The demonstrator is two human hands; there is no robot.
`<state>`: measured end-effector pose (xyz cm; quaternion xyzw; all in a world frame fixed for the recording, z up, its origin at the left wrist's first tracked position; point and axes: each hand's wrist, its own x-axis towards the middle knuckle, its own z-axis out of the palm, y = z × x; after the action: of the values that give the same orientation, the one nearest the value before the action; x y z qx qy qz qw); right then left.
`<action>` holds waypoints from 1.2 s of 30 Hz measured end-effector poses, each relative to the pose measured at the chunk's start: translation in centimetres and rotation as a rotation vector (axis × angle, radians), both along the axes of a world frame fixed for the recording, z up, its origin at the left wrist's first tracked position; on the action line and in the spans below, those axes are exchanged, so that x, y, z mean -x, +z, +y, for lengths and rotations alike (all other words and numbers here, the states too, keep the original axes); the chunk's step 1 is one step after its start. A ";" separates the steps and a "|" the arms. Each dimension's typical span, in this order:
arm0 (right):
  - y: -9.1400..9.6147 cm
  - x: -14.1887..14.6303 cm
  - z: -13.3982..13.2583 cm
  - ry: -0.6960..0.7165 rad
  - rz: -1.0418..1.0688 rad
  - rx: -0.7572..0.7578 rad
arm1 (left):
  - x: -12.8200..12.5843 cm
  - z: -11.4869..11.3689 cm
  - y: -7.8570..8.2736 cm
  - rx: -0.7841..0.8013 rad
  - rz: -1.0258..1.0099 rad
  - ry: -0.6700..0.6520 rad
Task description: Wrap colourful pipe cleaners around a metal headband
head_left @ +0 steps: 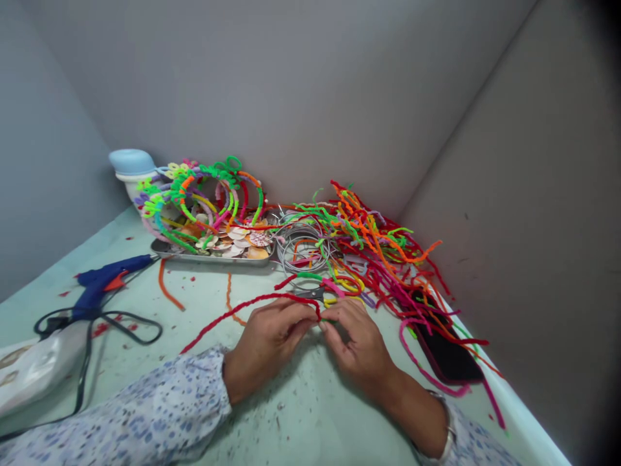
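Observation:
A red pipe cleaner (233,313) runs from between my hands out to the left, its loose end over the table by my left sleeve. My left hand (272,343) pinches it between thumb and forefinger. Fingertips of my right hand (361,346) close on the same spot, where the red strand bends down and a bit of green shows. Exactly how the strands join there is hidden by my fingers. Just beyond my hands lie scissors (315,294), partly covered by pipe cleaners.
A metal tray (223,260) of seashells stands at the back, with bright pipe-cleaner rings (194,200) over it and a blue-lidded bottle (132,165) behind. A wire coil (303,249), piled pipe cleaners (373,239) and a phone (449,349) lie rightward. A corded blue glue gun (99,281) lies left.

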<state>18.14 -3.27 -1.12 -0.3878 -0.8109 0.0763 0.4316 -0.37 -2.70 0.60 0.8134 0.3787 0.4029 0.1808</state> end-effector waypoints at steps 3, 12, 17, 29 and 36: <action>0.1 0.0 0.0 0.006 0.006 -0.006 | 0.1 0.0 0.1 -0.044 0.005 -0.016; 0.3 0.0 -0.1 0.019 0.004 -0.002 | 0.3 0.0 0.1 -0.176 -0.006 -0.046; 0.1 -0.1 -0.1 0.022 0.004 -0.011 | 0.3 -0.1 0.0 -0.156 -0.019 -0.077; 0.0 -0.1 -0.1 0.013 -0.036 -0.073 | 0.1 0.0 -0.2 -0.056 0.027 -0.052; -0.2 0.1 -0.2 -0.045 -0.090 -0.077 | 0.0 0.1 -0.1 0.014 0.089 -0.028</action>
<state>18.02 -3.44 -1.37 -0.3922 -0.8229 0.0177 0.4108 -0.33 -2.64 0.51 0.8344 0.3778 0.3611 0.1751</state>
